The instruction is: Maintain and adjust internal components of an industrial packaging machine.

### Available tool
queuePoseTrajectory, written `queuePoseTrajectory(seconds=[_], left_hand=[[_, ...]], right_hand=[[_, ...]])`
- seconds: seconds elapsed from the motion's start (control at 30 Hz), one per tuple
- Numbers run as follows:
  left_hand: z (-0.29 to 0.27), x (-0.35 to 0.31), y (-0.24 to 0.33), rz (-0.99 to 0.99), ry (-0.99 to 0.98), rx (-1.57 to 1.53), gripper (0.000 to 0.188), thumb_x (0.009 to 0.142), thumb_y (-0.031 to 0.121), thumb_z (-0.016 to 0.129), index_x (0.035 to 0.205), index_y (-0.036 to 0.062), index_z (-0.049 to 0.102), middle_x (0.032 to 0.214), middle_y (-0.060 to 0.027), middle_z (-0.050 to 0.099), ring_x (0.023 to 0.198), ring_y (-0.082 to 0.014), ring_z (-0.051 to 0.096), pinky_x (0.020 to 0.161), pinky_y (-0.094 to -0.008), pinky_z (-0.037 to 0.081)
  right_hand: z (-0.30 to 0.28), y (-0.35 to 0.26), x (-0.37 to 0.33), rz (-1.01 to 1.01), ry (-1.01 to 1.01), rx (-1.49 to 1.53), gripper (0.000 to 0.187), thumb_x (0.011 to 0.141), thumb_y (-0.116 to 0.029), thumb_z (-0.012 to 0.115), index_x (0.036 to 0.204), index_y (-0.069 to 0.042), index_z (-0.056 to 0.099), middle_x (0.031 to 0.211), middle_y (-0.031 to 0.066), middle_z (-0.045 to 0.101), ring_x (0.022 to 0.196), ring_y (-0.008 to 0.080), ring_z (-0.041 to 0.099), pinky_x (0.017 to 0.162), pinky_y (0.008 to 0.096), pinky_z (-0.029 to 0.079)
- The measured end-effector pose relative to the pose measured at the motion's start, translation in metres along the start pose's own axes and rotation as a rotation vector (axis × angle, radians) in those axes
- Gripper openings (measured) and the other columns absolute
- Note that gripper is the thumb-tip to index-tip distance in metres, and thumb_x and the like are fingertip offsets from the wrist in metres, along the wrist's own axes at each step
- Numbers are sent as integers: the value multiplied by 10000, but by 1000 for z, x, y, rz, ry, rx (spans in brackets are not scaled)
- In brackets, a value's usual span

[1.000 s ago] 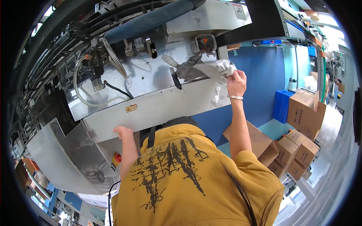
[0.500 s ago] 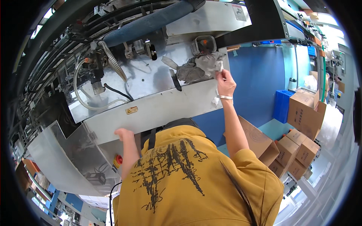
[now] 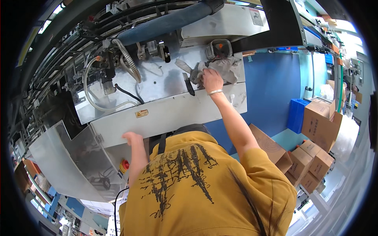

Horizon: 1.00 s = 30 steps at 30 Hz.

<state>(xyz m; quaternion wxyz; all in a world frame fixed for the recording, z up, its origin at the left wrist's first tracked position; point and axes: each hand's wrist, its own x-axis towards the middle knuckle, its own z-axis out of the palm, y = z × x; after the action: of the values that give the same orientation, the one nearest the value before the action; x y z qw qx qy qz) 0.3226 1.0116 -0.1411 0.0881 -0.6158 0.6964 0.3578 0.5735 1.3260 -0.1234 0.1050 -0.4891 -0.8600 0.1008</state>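
On the metal machine bed (image 3: 157, 90), my right hand (image 3: 213, 80) reaches into a crumpled dark grey rag (image 3: 195, 75), its fingers closed on the cloth. A lighter grey rag (image 3: 227, 70) lies just right of that hand. Left of the hand are a black-handled tool (image 3: 189, 84) and a pale, flat scraper-like piece (image 3: 182, 65). A clear square container (image 3: 219, 50) with an orange bit inside stands behind the rags. My left hand (image 3: 133, 138) rests by the lower edge of the white front panel (image 3: 169, 114), holding nothing visible, fingers partly extended.
A thick blue hose (image 3: 165, 25) crosses above the bed, and a clear tube (image 3: 87, 92) loops at the left. White scraps (image 3: 232, 98) lie on the panel's right end. Cardboard boxes (image 3: 321, 120) and a blue crate (image 3: 296, 114) stand on the right.
My right hand has moved left from the bed's right end, where it pinched a white scrap, onto the dark grey rag. My left hand stays by the panel edge. The view has shifted slightly.
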Motion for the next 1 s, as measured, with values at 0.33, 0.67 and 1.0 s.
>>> queuePoseTrajectory(seconds=[0.33, 0.67, 1.0], left_hand=[[-5, -22, 3, -13, 56, 52, 768, 848, 572, 401, 1232, -91, 450, 1290, -207, 484, 1110, -365, 513, 938, -434, 417], [-1, -13, 3, -18, 30, -55, 699, 837, 545, 448, 1178, -64, 474, 1234, -218, 518, 1074, -386, 540, 899, -458, 454], [-3, -15, 2, -12, -7, -71, 654, 865, 496, 442, 1175, -78, 495, 1258, -206, 505, 1076, -369, 541, 907, -417, 463]], right_hand=[[-59, 20, -3, 452, -35, 597, 238, 729, -186, 646, 920, -45, 649, 869, 136, 637, 821, 323, 583, 718, 412, 477], [-3, -20, -7, 99, -80, 148, 407, 683, -257, 719, 1019, -56, 606, 1048, 137, 595, 945, 342, 549, 827, 403, 460], [-7, -18, 7, 163, -33, 48, 218, 665, -157, 668, 873, -100, 637, 929, 69, 613, 907, 309, 558, 760, 407, 486]])
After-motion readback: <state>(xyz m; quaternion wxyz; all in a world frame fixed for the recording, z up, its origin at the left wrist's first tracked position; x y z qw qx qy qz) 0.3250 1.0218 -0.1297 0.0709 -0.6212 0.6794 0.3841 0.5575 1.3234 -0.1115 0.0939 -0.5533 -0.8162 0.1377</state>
